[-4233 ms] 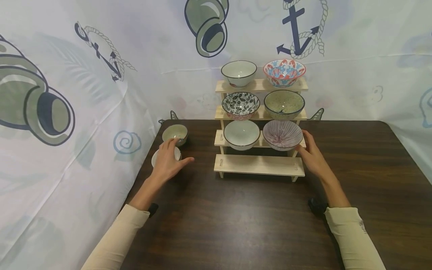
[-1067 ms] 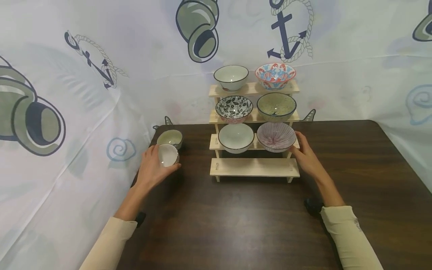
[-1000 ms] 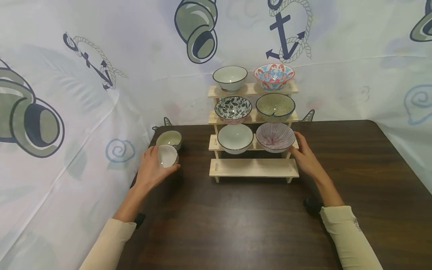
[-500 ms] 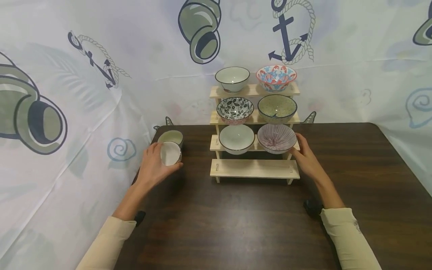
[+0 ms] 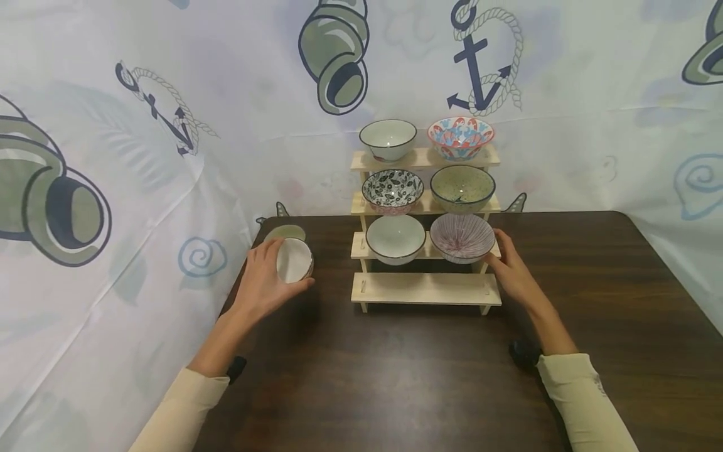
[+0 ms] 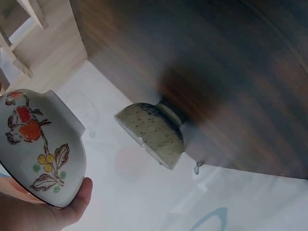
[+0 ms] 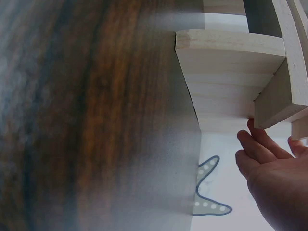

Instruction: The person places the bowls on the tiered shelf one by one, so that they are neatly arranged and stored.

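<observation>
My left hand (image 5: 264, 284) grips a small white bowl (image 5: 294, 260) between thumb and fingers, its opening tilted toward the camera. Seen from the left wrist, that bowl's outside carries red fruit, yellow berries and leaves. Just behind it on the table is a speckled green bowl (image 6: 153, 134), partly hidden in the head view. My right hand (image 5: 516, 273) holds the right end of a stepped wooden stand (image 5: 426, 289), thumb in front and fingers around the side. Close to that thumb, a purple-striped bowl (image 5: 462, 238) rests on the stand's second step from the bottom.
Upper steps hold a white bowl (image 5: 395, 240), a black-and-white leaf-patterned bowl (image 5: 392, 188), an olive bowl (image 5: 462, 188), a dark-rimmed white bowl (image 5: 388, 139) and a red-and-blue bowl (image 5: 460, 137). A printed curtain (image 5: 237, 75) hangs behind the dark table (image 5: 395, 376).
My left hand has taken hold of the small white bowl and shifted it slightly rightward, tilting it. My right hand has stayed at the stand's end. The head view has shifted slightly.
</observation>
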{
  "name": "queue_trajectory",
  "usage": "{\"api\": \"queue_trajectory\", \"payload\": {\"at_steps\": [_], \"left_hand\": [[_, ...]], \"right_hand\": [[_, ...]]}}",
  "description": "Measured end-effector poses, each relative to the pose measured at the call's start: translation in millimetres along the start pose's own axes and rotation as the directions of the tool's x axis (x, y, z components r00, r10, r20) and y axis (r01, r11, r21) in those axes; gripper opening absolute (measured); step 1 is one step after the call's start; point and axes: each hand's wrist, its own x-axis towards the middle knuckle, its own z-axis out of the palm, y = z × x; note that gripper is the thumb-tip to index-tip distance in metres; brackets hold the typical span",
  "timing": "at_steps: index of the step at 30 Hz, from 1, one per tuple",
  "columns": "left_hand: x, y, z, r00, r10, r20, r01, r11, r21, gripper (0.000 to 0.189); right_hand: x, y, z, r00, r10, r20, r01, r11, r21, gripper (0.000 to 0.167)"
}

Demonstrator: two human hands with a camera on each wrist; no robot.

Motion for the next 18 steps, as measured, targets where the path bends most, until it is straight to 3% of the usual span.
{"api": "queue_trajectory", "payload": {"at_steps": [7, 18], "left_hand": [[-0.7, 7.7, -4.9, 0.999, 0.038, -0.002, -0.038, 0.999, 0.008, 0.101], [-4.1, 15.0, -12.4, 0.998, 0.063, 0.001, -0.063, 0.998, 0.020, 0.105]], "right_hand": [[3.4, 1.1, 0.2, 1.000, -0.018, 0.009, 0.017, 0.998, 0.056, 0.078], [0.7, -0.8, 0.7, 0.999, -0.037, 0.001, 0.037, 0.998, 0.056, 0.075]]}}
